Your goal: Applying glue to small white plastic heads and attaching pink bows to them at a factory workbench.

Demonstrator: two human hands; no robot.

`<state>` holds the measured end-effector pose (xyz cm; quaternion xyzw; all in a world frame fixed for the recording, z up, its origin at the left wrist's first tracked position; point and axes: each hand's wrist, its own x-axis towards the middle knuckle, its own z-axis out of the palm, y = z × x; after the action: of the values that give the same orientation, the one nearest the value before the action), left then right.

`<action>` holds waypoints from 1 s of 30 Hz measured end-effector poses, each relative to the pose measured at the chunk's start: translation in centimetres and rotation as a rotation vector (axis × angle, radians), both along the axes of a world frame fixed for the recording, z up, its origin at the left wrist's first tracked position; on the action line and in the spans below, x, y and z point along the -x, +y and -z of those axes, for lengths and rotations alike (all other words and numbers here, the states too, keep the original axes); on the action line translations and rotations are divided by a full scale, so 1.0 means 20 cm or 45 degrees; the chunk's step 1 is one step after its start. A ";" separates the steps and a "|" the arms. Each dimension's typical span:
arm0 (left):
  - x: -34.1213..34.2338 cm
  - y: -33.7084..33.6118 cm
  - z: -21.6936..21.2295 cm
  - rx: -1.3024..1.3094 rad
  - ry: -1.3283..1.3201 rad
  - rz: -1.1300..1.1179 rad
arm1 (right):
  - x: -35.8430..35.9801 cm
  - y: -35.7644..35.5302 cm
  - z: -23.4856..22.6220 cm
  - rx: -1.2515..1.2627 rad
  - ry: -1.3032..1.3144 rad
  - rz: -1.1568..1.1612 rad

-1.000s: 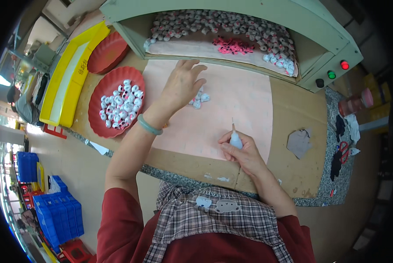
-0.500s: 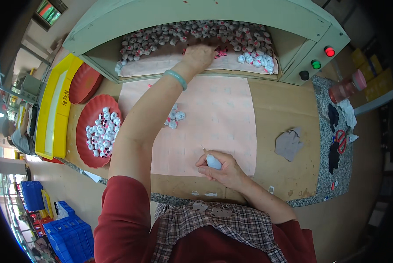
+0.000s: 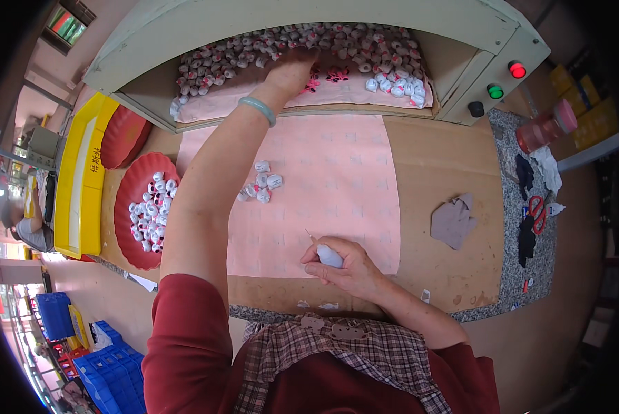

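The right hand (image 3: 347,268) rests on the pink sheet (image 3: 337,179), its grip closed around a small white-handled tool (image 3: 329,256) whose thin tip sticks out toward the upper left. The fingers wrap the handle so most of it is hidden.

The left hand (image 3: 292,69) reaches past the far edge of the pink sheet into the open machine housing (image 3: 420,21), palm down on the mass of small white and pink pieces (image 3: 385,52) lying there. Whether its grip is closed on any piece cannot be told, since the fingertips are buried among them. A pale green bangle (image 3: 258,109) sits on that wrist.

On the pink sheet, left of its middle, lies a little cluster of white pieces (image 3: 261,185), partly covered by the left forearm. Off the sheet's left edge stands a red plate (image 3: 138,207) with more white pieces; a second red plate (image 3: 124,136) beyond it is half cut off by a yellow tray (image 3: 82,186) that carries a label too bent to read.

Right of the sheet, on the brown bench (image 3: 434,152), lies a grey scrap (image 3: 453,221). Further right sit red-handled scissors (image 3: 536,210) and a red bottle (image 3: 544,127). On the housing's right panel are a red button (image 3: 517,70), a green button (image 3: 494,90) and a black knob (image 3: 474,108).
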<state>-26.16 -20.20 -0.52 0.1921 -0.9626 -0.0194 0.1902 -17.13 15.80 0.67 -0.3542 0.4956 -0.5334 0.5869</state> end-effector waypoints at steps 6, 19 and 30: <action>-0.07 0.04 -0.07 -0.214 0.025 0.050 | 0.01 0.01 0.01 -0.005 0.061 0.002; -0.07 0.04 -0.09 -0.060 0.040 0.200 | 0.01 -0.01 0.00 0.058 0.145 -0.007; -0.21 0.22 -0.22 -0.478 0.386 0.132 | 0.02 0.01 -0.02 -0.057 -0.096 0.078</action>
<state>-22.01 -15.84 3.81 0.1694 -0.9112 -0.2362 0.2921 -17.45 16.09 1.06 -0.3052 0.4954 -0.5528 0.5965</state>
